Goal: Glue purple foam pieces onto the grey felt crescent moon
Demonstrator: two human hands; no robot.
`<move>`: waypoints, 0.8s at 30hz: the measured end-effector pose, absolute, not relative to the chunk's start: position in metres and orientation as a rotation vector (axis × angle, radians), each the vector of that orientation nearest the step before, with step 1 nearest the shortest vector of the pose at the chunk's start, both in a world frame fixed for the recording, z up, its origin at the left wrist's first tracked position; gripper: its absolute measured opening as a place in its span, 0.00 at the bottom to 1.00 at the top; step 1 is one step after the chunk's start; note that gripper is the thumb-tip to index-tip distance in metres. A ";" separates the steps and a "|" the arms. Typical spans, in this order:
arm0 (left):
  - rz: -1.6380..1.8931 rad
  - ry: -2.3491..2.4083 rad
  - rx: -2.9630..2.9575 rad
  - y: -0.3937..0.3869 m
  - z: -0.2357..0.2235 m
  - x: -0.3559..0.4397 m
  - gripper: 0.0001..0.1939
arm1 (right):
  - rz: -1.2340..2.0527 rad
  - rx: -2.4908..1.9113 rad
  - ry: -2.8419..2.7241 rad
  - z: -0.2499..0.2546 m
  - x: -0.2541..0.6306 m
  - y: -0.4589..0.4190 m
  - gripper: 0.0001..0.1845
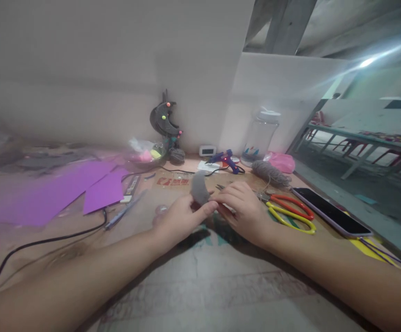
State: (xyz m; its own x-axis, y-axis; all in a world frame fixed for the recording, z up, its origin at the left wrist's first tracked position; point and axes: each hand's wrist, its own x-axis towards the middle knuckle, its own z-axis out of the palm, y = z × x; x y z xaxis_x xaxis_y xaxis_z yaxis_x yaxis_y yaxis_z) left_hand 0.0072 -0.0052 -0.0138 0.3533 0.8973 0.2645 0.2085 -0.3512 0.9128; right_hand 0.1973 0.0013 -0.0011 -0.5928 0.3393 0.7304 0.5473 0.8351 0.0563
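Note:
A grey, crescent-shaped felt-like piece [199, 188] stands up between my hands above the table. My left hand [177, 216] is closed on its lower part, thumb reaching across to the right. My right hand [243, 210] meets it at the lower right end, fingers curled and pinched against the piece; the exact grip is partly hidden. Just beyond and beside my right hand lie scissors with orange and yellow handles [292, 213], their blades partly covered by that hand.
Purple sheets [106, 191], a pen [124, 212] and a black cable lie left. Behind stand a dark crescent ornament [164, 120], a bowl of pompoms [148, 159], a small clock [207, 151], a blue glue gun [226, 159] and a bottle [260, 138]. Grey yarn [269, 174] and a phone [332, 212] are right.

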 end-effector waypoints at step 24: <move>1.262 0.953 1.368 0.014 -0.022 0.008 0.18 | 1.067 -1.142 -1.558 -0.004 0.215 0.037 0.09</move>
State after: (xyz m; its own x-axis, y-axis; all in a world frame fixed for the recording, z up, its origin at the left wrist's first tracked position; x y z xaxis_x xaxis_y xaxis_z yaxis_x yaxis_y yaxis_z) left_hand 0.0082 0.0142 -0.0223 0.1440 0.9700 0.1957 -0.0775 -0.1861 0.9795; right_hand 0.2149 0.0374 -0.0041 -0.1673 0.9713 0.1689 0.1932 0.2003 -0.9605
